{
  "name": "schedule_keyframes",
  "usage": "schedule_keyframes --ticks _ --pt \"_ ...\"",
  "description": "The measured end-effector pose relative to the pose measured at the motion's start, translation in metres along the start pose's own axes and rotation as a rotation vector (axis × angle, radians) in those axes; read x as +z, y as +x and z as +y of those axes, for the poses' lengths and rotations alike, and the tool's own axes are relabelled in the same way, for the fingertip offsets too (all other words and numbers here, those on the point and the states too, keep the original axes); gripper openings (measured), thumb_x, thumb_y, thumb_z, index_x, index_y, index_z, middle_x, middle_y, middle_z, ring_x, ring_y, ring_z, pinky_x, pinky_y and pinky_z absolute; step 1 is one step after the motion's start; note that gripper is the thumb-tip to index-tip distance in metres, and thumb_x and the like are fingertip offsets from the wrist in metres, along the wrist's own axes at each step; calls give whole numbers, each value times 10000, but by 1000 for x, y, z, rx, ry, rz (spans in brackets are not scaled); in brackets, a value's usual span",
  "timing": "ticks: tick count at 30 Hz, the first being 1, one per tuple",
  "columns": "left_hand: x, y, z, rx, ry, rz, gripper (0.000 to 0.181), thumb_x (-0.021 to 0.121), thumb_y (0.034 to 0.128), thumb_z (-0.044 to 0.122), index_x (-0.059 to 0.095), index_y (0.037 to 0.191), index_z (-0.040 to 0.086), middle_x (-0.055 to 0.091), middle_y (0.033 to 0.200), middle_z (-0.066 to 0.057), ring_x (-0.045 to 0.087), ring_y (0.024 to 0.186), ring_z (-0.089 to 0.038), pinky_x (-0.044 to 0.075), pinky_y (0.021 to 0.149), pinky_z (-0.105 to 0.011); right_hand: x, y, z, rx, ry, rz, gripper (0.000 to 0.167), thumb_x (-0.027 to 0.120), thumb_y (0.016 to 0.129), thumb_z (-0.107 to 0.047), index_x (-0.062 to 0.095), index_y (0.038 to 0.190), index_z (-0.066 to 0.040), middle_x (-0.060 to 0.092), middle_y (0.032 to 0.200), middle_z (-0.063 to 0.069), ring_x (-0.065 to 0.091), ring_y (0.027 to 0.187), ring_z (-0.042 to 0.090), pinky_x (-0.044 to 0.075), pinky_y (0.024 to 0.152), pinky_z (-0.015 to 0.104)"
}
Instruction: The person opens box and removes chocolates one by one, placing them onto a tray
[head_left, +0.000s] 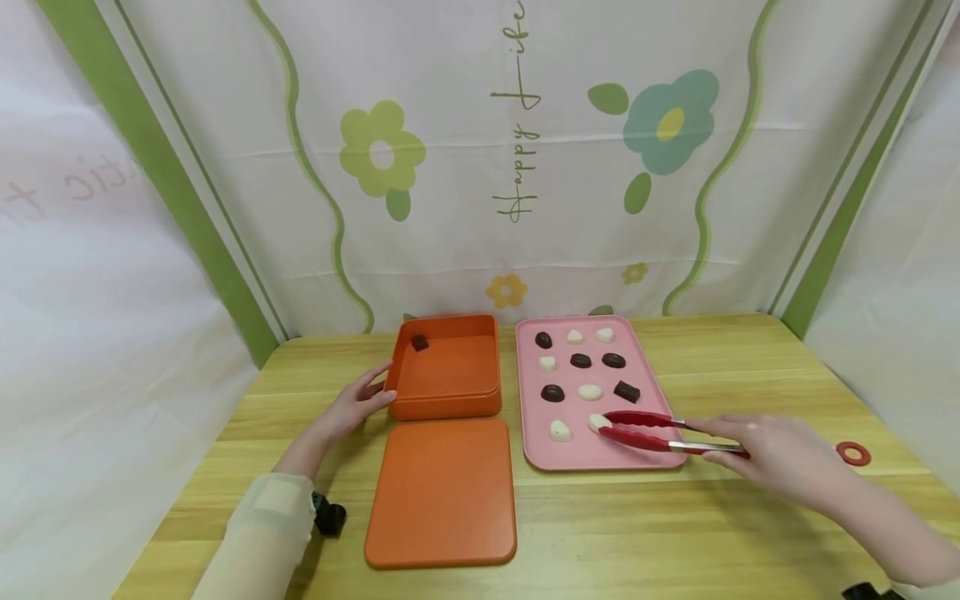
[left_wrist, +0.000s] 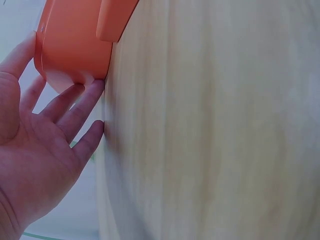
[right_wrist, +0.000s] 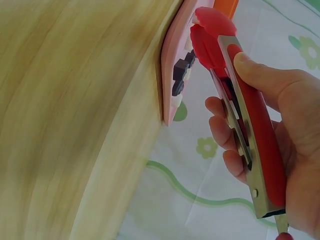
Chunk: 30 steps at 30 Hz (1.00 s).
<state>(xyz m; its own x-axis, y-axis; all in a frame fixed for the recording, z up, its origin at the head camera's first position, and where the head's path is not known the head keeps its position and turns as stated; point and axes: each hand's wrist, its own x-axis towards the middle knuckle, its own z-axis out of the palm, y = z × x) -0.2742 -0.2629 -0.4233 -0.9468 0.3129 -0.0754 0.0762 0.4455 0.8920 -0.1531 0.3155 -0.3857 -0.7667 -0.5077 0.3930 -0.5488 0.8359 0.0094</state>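
Note:
My right hand (head_left: 780,458) grips a pair of red-tipped metal tongs (right_wrist: 260,135). In the head view the tong tips lie on either side of a white chocolate piece (head_left: 598,422) near the front of the pink tray (head_left: 536,454). Whether they squeeze it I cannot tell. Several dark and white pieces stand in rows on that tray, among them a dark square one (head_left: 627,392). With fingers extended, my left hand (head_left: 358,404) touches the left side of an open orange box (left_wrist: 75,50). One dark chocolate piece (head_left: 420,342) sits inside the box, at its back left.
An orange lid (head_left: 442,492) lies flat on the wooden table (head_left: 600,533) in front of the box. A red ring (head_left: 853,453) is at the right, beyond my right hand. Behind the table hangs a flowered curtain (head_left: 450,233).

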Motion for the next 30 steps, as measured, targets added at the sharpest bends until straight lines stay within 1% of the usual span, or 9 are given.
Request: schedule_keyframes --ticks 7,10,14,17,18,22,25,27,30 --pt "0 -1 2 1 -3 0 688 573 996 307 216 1565 158 198 1570 -220 180 1429 -406 187 1110 -583 0 1 0 31 6 -39 410 836 733 -363 747 1121 -267 721 971 -57 653 701 92 425 488 266" --pt "1 0 2 6 -9 -1 686 572 997 300 216 1565 154 191 1575 -213 175 1430 -406 186 1111 -582 -2 2 0 50 19 -66 422 823 752 -379 738 1148 -259 723 988 -34 672 734 124 456 512 288" --pt "1 0 2 8 -16 -1 681 569 1000 291 217 1564 144 191 1573 -217 175 1429 -409 187 1110 -581 -6 5 0 78 33 -90 461 809 768 -401 716 1194 -250 726 1008 13 625 678 81 441 510 289" --pt "0 0 2 9 -13 0 678 566 1002 288 216 1563 136 198 1569 -224 179 1428 -411 189 1110 -581 -9 10 -1 87 39 -86 491 815 764 -388 702 1217 -239 722 1022 39 544 610 40 391 484 265" --pt "0 0 2 9 -11 1 678 565 1002 287 216 1563 134 201 1568 -226 182 1427 -412 189 1110 -582 -9 13 -1 86 33 -83 500 817 761 -386 698 1224 -237 721 1024 45 567 627 51 401 488 267" --pt "0 0 2 10 -2 4 678 564 1003 288 216 1562 127 204 1566 -229 190 1422 -418 192 1108 -584 -10 26 -6 101 49 -98 519 812 771 -383 679 1252 -240 711 1024 49 492 577 36 354 463 245" --pt "0 0 2 7 2 7 677 567 1001 290 221 1561 129 198 1571 -218 198 1420 -420 193 1107 -587 -10 41 -9 100 72 -120 518 783 805 -396 658 1282 -237 701 1060 67 454 569 23 327 453 236" --pt "0 0 2 7 4 8 677 569 1000 291 225 1561 133 198 1573 -213 207 1417 -420 193 1106 -590 -9 51 -11 82 87 -122 511 765 827 -393 649 1296 -225 692 1095 83 480 589 26 332 452 236" --pt "0 -1 2 5 7 7 680 573 997 297 227 1561 140 201 1572 -212 216 1415 -419 190 1107 -591 -7 68 -14 39 83 -100 512 764 835 -381 643 1303 -212 690 1103 78 510 611 29 366 471 234"
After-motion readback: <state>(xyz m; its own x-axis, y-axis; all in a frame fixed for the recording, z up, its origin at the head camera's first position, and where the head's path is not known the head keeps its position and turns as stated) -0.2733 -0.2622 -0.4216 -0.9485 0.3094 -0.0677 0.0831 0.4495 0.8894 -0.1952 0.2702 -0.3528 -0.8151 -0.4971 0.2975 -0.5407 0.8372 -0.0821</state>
